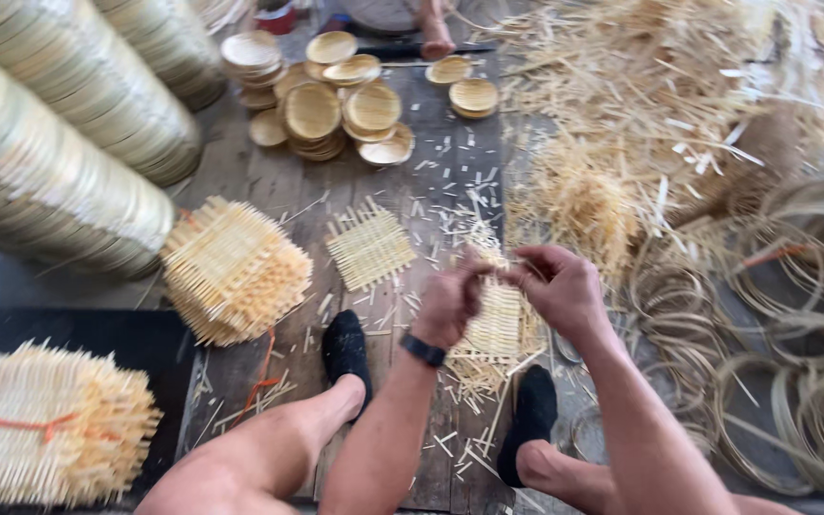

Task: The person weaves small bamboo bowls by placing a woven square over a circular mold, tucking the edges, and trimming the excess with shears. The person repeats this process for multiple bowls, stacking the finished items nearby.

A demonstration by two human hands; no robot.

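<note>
In the centre of the frame we hold a small square mat of pale woven bamboo strips (495,324) above the dark plank floor (269,181). Our left hand (450,303) pinches its upper left edge with closed fingers; our right hand (560,286) grips the upper right corner, fingers curled on a strip end.

To work the edge well, we judge it best to keep the weave flat and taut between both hands, so the thin, springy strips do not slip out of their crossings.

A finished flat mat (369,248) lies just above left. Stacks of bristly mats (234,270) sit at left, shallow round bamboo dishes (340,110) at top, loose straw-coloured slivers (641,105) upper right, and coiled bamboo hoops (793,315) at right.
</note>
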